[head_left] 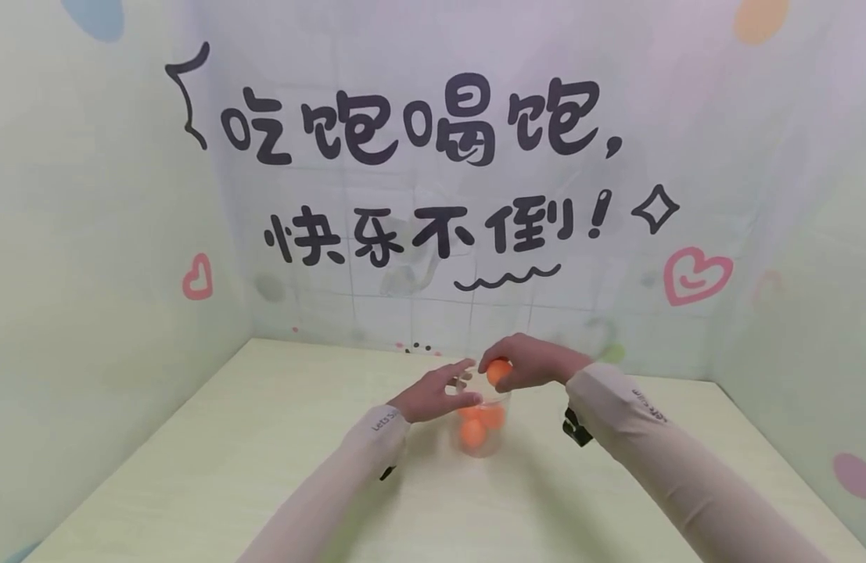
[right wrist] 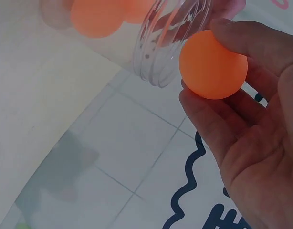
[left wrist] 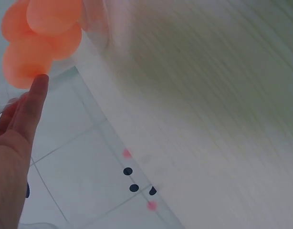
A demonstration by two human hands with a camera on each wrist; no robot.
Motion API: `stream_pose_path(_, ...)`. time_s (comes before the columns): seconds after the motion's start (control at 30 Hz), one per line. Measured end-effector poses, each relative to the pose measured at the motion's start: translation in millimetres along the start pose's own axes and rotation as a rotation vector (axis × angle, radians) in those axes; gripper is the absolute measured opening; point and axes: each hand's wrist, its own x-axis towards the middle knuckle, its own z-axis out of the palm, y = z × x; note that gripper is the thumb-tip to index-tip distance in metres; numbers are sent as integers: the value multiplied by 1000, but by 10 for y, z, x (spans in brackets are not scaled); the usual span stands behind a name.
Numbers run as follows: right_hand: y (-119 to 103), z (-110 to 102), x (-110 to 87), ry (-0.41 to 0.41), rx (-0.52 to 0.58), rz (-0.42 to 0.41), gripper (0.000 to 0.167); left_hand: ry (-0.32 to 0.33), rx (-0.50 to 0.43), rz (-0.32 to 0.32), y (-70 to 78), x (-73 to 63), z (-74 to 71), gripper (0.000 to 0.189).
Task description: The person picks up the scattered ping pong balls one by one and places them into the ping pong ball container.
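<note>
The right hand (head_left: 534, 362) is pinching a smooth, round orange ball (right wrist: 213, 64) at the ridged mouth of a clear jar (right wrist: 156, 55). Below that grip, orange balls (right wrist: 96, 18) are overlapping inside, uncountable. The left hand (head_left: 433, 395) is cupping the jar, which its wrist view is cutting off.

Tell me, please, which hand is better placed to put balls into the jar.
Likely the right hand: it pinches an orange ball at the mouth of the jar; the left hand curves around the jar's upper part.
</note>
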Motion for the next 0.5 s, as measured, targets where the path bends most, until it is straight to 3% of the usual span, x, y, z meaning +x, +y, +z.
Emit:
stream_pose_path(0.23, -25, 92, 70, -21, -6, 12, 27, 1, 5, -24, 49, -17, -7, 74)
stream_pose_path(0.5, -75, 119, 145, -48, 19, 29, 31, 4, 4, 8, 66, -23, -15, 68)
